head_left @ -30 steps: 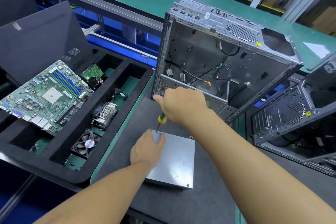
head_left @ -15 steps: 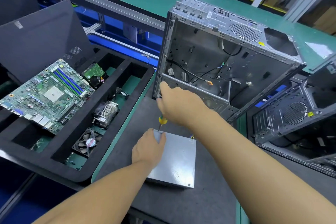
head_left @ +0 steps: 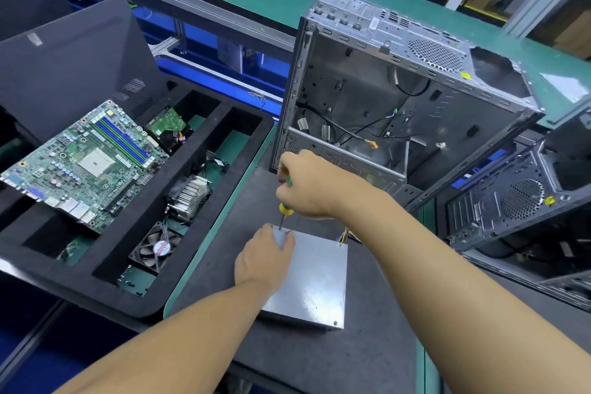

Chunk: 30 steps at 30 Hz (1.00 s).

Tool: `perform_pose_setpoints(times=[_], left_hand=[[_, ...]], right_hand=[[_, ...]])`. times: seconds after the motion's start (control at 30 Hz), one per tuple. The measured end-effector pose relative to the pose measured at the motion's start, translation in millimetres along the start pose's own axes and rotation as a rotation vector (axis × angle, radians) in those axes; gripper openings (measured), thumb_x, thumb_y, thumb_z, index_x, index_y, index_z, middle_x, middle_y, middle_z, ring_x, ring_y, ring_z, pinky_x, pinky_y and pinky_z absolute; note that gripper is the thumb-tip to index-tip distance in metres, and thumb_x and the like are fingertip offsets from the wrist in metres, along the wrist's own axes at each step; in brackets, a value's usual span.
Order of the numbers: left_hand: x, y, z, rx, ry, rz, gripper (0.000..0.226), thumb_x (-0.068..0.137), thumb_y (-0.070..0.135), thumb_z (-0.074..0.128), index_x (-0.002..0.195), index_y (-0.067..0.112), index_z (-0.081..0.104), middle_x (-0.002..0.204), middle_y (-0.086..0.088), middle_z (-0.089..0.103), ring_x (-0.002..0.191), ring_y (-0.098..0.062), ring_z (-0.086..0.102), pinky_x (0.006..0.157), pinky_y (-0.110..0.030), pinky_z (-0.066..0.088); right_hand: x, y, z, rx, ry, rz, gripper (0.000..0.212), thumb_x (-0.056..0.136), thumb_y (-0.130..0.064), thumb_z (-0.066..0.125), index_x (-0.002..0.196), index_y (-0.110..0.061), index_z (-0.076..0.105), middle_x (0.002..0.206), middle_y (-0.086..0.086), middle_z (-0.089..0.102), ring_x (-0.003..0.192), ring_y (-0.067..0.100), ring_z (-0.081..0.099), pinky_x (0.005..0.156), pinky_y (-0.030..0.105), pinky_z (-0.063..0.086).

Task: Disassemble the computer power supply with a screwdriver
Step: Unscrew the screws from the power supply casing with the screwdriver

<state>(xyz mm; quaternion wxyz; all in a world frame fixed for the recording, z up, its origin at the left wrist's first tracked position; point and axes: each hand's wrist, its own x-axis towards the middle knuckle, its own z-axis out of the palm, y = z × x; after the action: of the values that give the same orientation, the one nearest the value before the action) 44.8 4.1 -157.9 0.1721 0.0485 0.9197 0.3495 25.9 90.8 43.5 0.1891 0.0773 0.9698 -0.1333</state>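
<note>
Since the earlier frame the right hand (head_left: 311, 185) is rolling round the handle, so a strip of green is now showing between its fingers (head_left: 283, 169), while the tip is staying on the same spot and the other hand is not shifting. Those fingers are curling tightly round the green-and-yellow-handled screwdriver (head_left: 284, 209), which is standing nearly upright just left of centre in the frame, its thin steel shaft pointing down.

The tip is pressing into the far left corner of the flat grey sheet-metal power supply (head_left: 315, 278). This is lying on the dark rubber mat (head_left: 367, 355) at lower centre, its long axis running from that corner toward the lower edge of the frame. So the work is sitting straight below the right hand's fingers. The left hand (head_left: 263, 257) is the nearer one, gripping the same corner with its thumb on the top face just beside the tip and steadying the box.

The screw itself is hiding under the tip and thumb; it is probably seated, though how far out it is backing cannot be told. Two more small screws are showing at the lid's right-hand corners. A bundle of yellow wires (head_left: 343, 235) is peeking out behind the right forearm.

At upper centre the emptied silver steel computer case (head_left: 399, 89) is standing open. At left a black foam tray (head_left: 137, 224) is holding a green motherboard (head_left: 86, 163).
</note>
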Motion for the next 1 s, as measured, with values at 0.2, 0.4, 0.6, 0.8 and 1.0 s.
perform_pose_setpoints(times=[0.2,0.4,0.6,0.8,1.0], left_hand=[[-0.7,0.2,-1.4,-0.016,-0.001,-0.007,0.035,0.093,0.059,0.039,0.102,0.028,0.051,0.097,0.009,0.061,0.091,-0.018,0.059,0.078,-0.036,0.048],[-0.8,1.8,-1.6,-0.043,-0.008,-0.015,0.034,0.092,0.057,0.041,0.102,0.027,0.053,0.096,0.009,0.061,0.090,-0.018,0.059,0.080,-0.038,0.050],[-2.3,0.1,-4.2,-0.146,-0.002,0.023,0.042,0.093,0.053,0.048,0.127,0.028,0.048,0.120,0.013,0.056,0.110,-0.015,0.054,0.085,-0.036,0.047],[9.8,-3.3,-22.3,-0.437,-0.150,0.041,0.032,0.091,0.025,0.068,0.122,0.023,0.060,0.119,0.002,0.061,0.107,-0.018,0.058,0.084,-0.028,0.048],[19.2,-1.7,-55.4,-0.178,-0.206,0.162,0.021,0.087,0.016,0.069,0.106,0.025,0.070,0.098,0.006,0.070,0.094,-0.009,0.062,0.082,-0.021,0.046]], right_hand=[[0.5,-0.7,4.6,-0.184,0.140,0.099,0.042,0.103,-0.049,0.025,0.113,-0.014,0.046,0.086,0.005,0.039,0.080,0.031,0.043,0.065,0.038,0.032],[-3.3,5.6,-2.7,-0.025,-0.016,-0.005,0.021,0.092,-0.025,0.047,0.110,-0.016,0.043,0.108,0.006,0.043,0.091,0.029,0.047,0.070,0.038,0.038],[-6.7,5.5,7.7,-0.124,0.186,0.111,0.029,0.101,-0.045,0.033,0.101,-0.016,0.030,0.080,0.004,0.038,0.070,0.030,0.042,0.059,0.037,0.030],[-5.0,4.8,3.9,-0.074,0.058,-0.014,0.021,0.093,-0.016,0.049,0.110,-0.016,0.037,0.105,0.006,0.032,0.090,0.027,0.041,0.066,0.036,0.032],[-14.4,9.3,4.0,-0.060,-0.012,0.068,0.035,0.101,-0.042,0.038,0.120,-0.013,0.039,0.115,0.011,0.044,0.101,0.033,0.048,0.074,0.041,0.037]])
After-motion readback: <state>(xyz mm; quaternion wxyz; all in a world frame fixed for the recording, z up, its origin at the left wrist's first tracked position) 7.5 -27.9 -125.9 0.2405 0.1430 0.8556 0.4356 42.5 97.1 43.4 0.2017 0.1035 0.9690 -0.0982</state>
